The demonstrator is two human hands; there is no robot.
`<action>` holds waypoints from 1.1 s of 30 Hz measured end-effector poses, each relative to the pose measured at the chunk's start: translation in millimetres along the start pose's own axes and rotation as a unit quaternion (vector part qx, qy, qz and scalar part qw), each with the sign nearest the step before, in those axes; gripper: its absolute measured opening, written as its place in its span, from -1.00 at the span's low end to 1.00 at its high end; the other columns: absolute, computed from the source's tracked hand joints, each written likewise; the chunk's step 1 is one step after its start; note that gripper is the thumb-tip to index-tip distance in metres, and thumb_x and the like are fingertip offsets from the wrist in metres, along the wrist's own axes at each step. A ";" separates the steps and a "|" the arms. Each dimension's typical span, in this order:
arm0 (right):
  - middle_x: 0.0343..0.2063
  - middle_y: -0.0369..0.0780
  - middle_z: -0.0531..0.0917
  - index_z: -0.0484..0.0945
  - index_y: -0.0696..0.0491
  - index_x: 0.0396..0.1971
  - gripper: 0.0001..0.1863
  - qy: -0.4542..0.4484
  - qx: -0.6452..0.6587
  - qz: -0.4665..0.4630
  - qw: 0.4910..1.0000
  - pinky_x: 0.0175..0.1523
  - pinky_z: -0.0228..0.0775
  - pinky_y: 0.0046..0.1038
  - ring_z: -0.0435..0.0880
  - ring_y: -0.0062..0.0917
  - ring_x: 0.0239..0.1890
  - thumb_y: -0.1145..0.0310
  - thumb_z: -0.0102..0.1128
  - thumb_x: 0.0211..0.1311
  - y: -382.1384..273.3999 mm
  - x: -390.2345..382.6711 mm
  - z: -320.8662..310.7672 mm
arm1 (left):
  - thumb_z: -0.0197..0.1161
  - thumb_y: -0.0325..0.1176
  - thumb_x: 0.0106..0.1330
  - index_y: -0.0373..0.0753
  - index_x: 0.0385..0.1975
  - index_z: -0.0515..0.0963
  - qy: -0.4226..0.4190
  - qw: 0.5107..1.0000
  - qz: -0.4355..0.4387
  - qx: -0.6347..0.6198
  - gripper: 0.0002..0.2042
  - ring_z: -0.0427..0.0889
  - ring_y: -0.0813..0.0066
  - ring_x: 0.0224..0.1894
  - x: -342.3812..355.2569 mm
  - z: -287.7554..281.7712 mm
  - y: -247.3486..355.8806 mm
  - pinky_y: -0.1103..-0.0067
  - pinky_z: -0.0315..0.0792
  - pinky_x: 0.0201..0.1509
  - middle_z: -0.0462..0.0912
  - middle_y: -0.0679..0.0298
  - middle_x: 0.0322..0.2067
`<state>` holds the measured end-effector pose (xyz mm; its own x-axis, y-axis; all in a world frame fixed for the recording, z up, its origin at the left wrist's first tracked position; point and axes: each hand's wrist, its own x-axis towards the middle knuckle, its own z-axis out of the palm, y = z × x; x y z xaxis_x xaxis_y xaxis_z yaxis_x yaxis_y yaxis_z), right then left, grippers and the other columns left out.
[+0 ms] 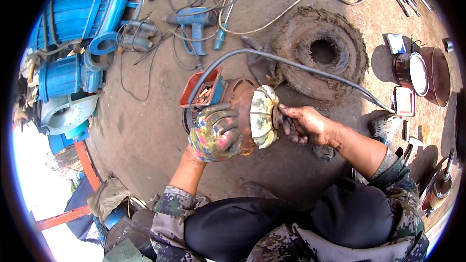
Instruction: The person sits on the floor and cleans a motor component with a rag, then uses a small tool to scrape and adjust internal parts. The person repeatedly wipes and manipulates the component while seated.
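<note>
A rusty motor-like housing [242, 96] fills the middle, with an open red-and-blue junction box [205, 82] on its upper left and a thick grey cable [321, 73] arching from the box. My left hand [215, 133], in a stained floral glove, is closed on the housing's left part. A pale, grimy finned impeller [264, 116] sits on the housing's right end. My bare, blackened right hand [305, 125] pinches the small round hub [277, 115] beyond that impeller, thumb on top and fingers curled below.
Blue pump bodies [65, 76] crowd the upper left. A heat gun [196, 19] and tangled cords lie above the housing. A muddy tyre-like ring [296, 56] is beyond it. Metal cans [437, 77], a grinder [379, 126] and tools line the right. A red steel frame [86, 162] stands left.
</note>
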<state>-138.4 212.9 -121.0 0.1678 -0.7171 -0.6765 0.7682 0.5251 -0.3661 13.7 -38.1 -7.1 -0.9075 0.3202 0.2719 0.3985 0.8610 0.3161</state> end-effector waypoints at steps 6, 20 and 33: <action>-0.11 0.09 0.69 0.52 0.19 -0.01 -0.38 0.233 -0.586 -0.385 0.674 0.04 0.55 -0.01 0.72 0.04 -0.01 -0.18 0.25 0.49 11.1 -14.0 8.7 | 0.49 -0.48 -0.14 -0.11 -0.46 0.55 0.007 1.000 0.002 -0.001 -0.75 0.74 0.16 -0.04 -3.0 -2.5 -0.6 0.14 0.63 0.17 0.68 0.30 -0.26; -0.22 0.09 0.66 0.48 0.25 -0.05 -0.45 0.212 -0.575 -0.424 0.667 0.12 0.49 0.06 0.66 0.16 -0.02 -0.05 0.23 0.54 3.3 -18.5 11.2 | 0.49 -0.46 -0.18 -0.09 -0.43 0.55 -0.002 1.000 0.002 0.006 -0.71 0.74 0.15 -0.03 -4.5 -2.6 -0.3 0.13 0.62 0.18 0.68 0.30 -0.23; -0.27 0.04 0.66 0.46 0.22 -0.08 -0.47 0.189 -0.559 -0.414 0.693 -0.02 0.50 0.03 0.66 0.13 -0.14 -0.05 0.20 0.57 1.0 -13.2 12.2 | 0.45 -0.18 0.08 0.05 0.10 0.74 -0.104 0.989 0.036 0.095 -0.52 0.65 0.26 0.20 7.7 -16.1 7.9 0.23 0.53 0.38 0.67 0.35 0.12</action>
<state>-132.3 217.3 -104.6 -0.3818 -0.9241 0.0198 -0.4892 0.1838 -0.8526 12.0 -35.2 12.1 -0.8935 0.4405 0.0877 0.4485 0.8857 0.1204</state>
